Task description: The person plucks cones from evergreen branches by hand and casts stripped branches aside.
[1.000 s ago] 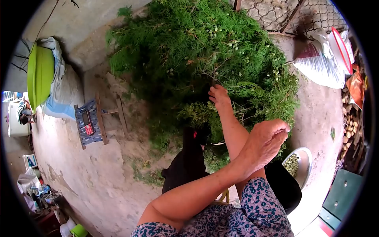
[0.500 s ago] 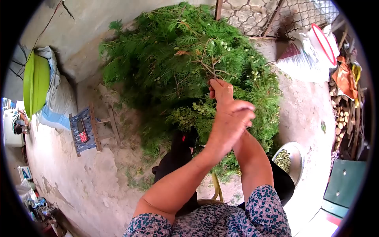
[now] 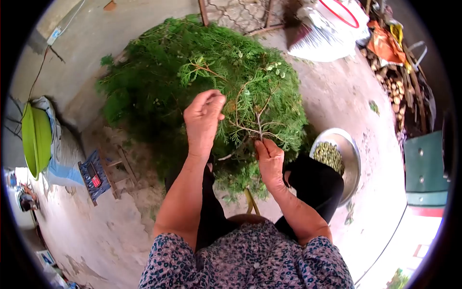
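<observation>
My right hand (image 3: 270,159) is closed on the woody stem of a leafy evergreen branch (image 3: 260,123). The branch fans out away from me, with pale green cones among its sprays. My left hand (image 3: 204,115) hangs over the heap of cut evergreen branches (image 3: 159,62), its fingers curled in together. Whatever may be between those fingertips is too small to make out. By my right knee stands a metal basin (image 3: 355,164) with many small green cones (image 3: 328,157) in it.
A small low stool (image 3: 98,176) with a red-keyed device on it stands left. Behind it are a green tub (image 3: 37,139) and a grey sack (image 3: 65,144). A white sack (image 3: 322,43), stacked firewood (image 3: 394,94) and a green box (image 3: 423,164) line the right.
My forearms have uncrossed. My left hand has swung left, and my right hand has drawn the branch nearer to me. The view has shifted, showing more of the basin.
</observation>
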{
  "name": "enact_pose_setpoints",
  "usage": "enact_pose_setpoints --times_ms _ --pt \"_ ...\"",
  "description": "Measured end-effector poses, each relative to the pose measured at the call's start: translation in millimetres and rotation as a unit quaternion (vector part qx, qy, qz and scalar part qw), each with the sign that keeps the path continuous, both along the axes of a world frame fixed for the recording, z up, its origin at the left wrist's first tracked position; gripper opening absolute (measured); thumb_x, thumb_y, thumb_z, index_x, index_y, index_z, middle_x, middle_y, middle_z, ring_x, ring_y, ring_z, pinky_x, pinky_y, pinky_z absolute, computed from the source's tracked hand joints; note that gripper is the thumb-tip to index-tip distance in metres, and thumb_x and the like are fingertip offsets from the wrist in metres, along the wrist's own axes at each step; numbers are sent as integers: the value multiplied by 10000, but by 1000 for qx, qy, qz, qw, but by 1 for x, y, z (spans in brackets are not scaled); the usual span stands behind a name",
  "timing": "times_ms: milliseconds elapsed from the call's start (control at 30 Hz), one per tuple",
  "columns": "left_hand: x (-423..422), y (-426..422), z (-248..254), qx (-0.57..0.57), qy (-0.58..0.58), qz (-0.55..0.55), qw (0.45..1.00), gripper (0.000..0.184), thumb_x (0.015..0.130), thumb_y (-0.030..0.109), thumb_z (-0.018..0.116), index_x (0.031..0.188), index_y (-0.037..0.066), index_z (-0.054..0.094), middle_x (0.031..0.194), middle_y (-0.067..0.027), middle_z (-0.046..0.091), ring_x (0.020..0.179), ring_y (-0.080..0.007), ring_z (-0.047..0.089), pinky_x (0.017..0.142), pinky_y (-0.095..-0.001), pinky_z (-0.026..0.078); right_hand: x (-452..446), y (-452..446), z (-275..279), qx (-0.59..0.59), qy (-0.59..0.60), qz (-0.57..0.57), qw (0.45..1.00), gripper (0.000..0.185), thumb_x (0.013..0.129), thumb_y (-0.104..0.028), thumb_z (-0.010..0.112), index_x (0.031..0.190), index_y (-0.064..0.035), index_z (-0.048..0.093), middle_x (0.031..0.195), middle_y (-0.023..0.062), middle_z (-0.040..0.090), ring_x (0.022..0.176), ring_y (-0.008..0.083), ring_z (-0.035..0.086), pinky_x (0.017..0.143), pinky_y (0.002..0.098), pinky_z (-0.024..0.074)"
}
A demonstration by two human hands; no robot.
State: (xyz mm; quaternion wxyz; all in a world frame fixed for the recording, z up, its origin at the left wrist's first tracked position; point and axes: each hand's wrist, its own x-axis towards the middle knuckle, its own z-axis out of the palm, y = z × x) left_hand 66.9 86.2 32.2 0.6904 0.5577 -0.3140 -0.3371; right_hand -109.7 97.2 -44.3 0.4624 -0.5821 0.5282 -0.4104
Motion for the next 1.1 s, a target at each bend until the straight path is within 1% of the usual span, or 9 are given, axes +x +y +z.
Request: enact_pose_setpoints --times_ms 133,200,233,400,467,533,600,733,1100 --pt "-51 0 -27 73 -73 -122 987 203 756 77 658 930 -18 614 731 -36 607 504 -49 482 419 -189 399 -45 46 -15 -58 82 -28 995 96 772 -85 610 809 3 594 684 144 547 611 289 520 571 329 410" --pt "-70 4 -43 99 -47 -151 982 184 734 78 661 878 -31 627 639 -31 583 469 -52 466 416 -217 402 -61 62 -24 -77 78 -35 993 103 802 -89 584 798 14 578 617 33 501 506 103 432 456 264 341" --pt "-77 9 -48 109 -23 -176 978 159 740 65 649 869 -27 629 641 -27 583 461 -56 468 410 -216 391 -68 67 -32 -19 67 -44 997 82 762 -67 593 784 13 597 699 162 566 613 305 536 557 343 409" --pt "-94 22 -61 165 168 -244 941 94 770 20 596 856 1 629 643 -6 564 458 -72 471 410 -197 339 -99 74 -71 20 94 -41 994 127 754 -106 603 727 18 592 589 160 536 531 309 518 499 362 391" --pt "-98 25 -66 142 214 -264 930 133 788 4 567 913 -3 613 679 -9 568 528 -78 501 462 -204 369 -105 70 -70 64 37 -41 996 190 795 -143 575 704 23 572 528 56 495 434 120 441 423 277 354" --pt "-105 30 -65 136 218 -288 922 150 797 -1 551 937 2 606 704 -9 570 561 -80 509 498 -206 384 -117 69 -59 66 55 -24 996 174 789 -142 580 745 26 596 545 73 517 455 140 478 451 283 387" --pt "-114 35 -61 126 224 -312 914 167 806 -7 535 960 6 599 729 -9 572 595 -83 518 533 -209 400 -126 68 -50 39 120 -16 992 149 747 -139 608 713 6 618 593 154 564 586 312 563 557 369 433" --pt "-134 55 -54 110 139 -319 931 230 824 -28 497 1045 6 550 798 -17 558 649 -90 516 589 -207 417 -136 67 -33 -153 194 -96 964 129 733 -109 622 825 -18 626 737 140 588 674 310 581 612 368 454" --pt "-143 82 -79 146 64 -361 919 167 820 2 511 979 28 558 751 -2 558 632 -80 517 589 -205 424 -118 59 -1 137 -224 12 965 107 808 -53 591 883 22 593 750 -3 574 663 60 486 623 207 410"
